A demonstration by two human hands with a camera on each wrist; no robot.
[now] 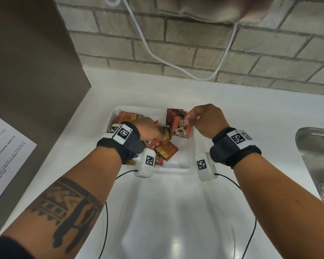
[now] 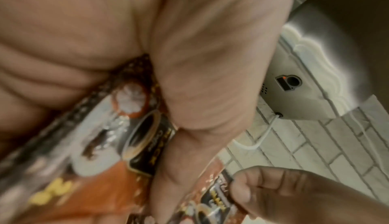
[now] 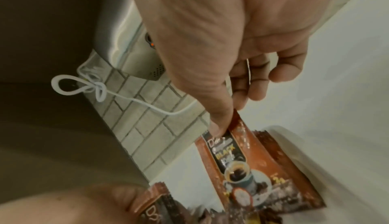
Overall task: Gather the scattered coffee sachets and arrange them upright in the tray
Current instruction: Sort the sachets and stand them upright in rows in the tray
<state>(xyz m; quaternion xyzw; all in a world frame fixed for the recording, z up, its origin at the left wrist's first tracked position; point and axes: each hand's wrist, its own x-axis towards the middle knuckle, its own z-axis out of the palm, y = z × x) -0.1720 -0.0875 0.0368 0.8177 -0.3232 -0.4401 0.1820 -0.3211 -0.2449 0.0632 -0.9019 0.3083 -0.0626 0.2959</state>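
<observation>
Head view: my right hand [image 1: 206,120] pinches the top edge of one coffee sachet [image 1: 181,128], thumb on the printed front, fingers behind. That sachet stands upright, front facing me, at the near end of the upright row [image 1: 175,114] along the right side of the tray [image 1: 178,170]. Right wrist view confirms it: thumb [image 3: 216,124] pressed on the sachet's black label, remaining fingers curled behind the top seam, more sachets stacked directly behind it against the tray wall.

My left hand [image 1: 148,129] is down in the middle of the tray, fingers curled into the loose pile [image 1: 166,151]. Left wrist view is blurred but shows a sachet [image 2: 118,124] clamped between palm and fingers, so that hand is holding at least one; exact count cannot be told.

Loose sachets lie flat and overlapping in the tray's near-left area, some partly under my left wrist. Another group [image 1: 128,117] leans at the far-left corner of the tray.

Tray sits on a white counter [image 1: 176,212], near the brick wall [image 1: 195,49]. White cable [image 1: 176,66] hangs down the wall in a loop. Steel sink [image 1: 318,156] to the right, well apart from the tray. Printed paper sheet [image 1: 6,156] on the surface to the left.
</observation>
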